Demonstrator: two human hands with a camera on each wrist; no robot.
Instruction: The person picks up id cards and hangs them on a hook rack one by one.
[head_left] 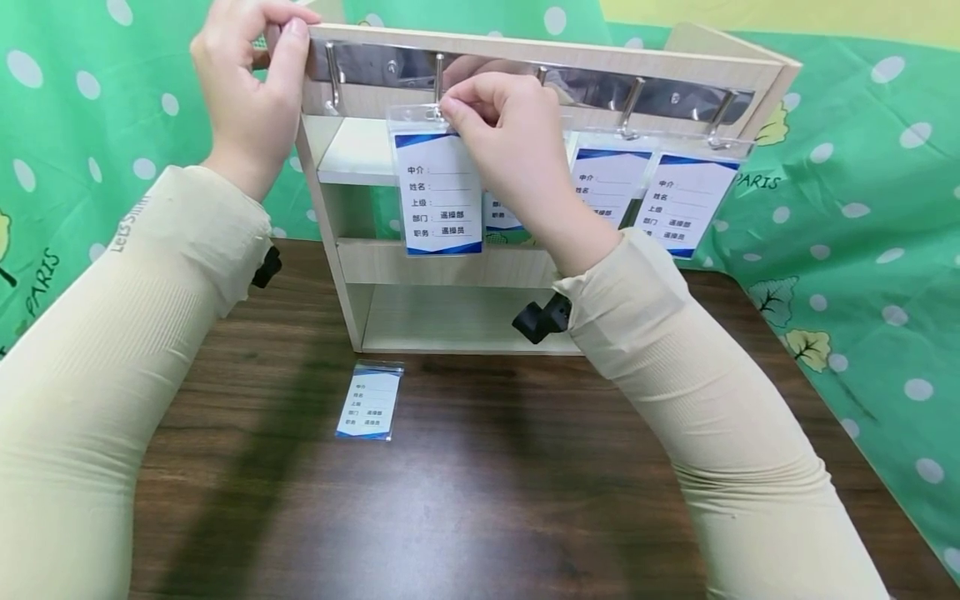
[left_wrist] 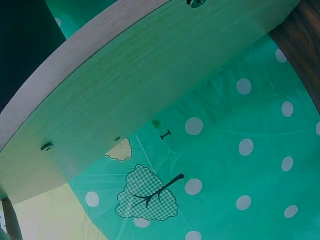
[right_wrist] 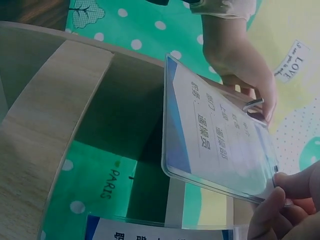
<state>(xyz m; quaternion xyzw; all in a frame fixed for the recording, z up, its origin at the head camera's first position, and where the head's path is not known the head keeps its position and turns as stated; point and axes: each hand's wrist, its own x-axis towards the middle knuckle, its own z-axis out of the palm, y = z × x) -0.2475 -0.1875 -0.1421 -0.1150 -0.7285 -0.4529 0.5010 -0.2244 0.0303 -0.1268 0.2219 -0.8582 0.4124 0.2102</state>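
Observation:
My right hand point(head_left: 517, 150) pinches the top edge of a clear-sleeved name badge point(head_left: 441, 196), which hangs upright at the second hook point(head_left: 439, 75) from the left. Whether the hook tip passes through the badge's slot cannot be told. My left hand point(head_left: 251, 92) grips the top left corner of a pale wooden rack point(head_left: 450, 265), its thumb on the front near the first hook point(head_left: 332, 79). In the right wrist view, the pinched badge point(right_wrist: 215, 135) tilts out from the rack, with the left hand point(right_wrist: 240, 60) beyond it. The left wrist view has the rack's side panel point(left_wrist: 125, 90).
More badges hang to the right, one point(head_left: 611, 179) under the fourth hook, another point(head_left: 690, 200) at the far right, and one partly behind my right hand. A loose badge point(head_left: 371, 404) lies on the dark wooden table point(head_left: 480, 500). Green dotted cloth point(head_left: 885, 250) surrounds the table.

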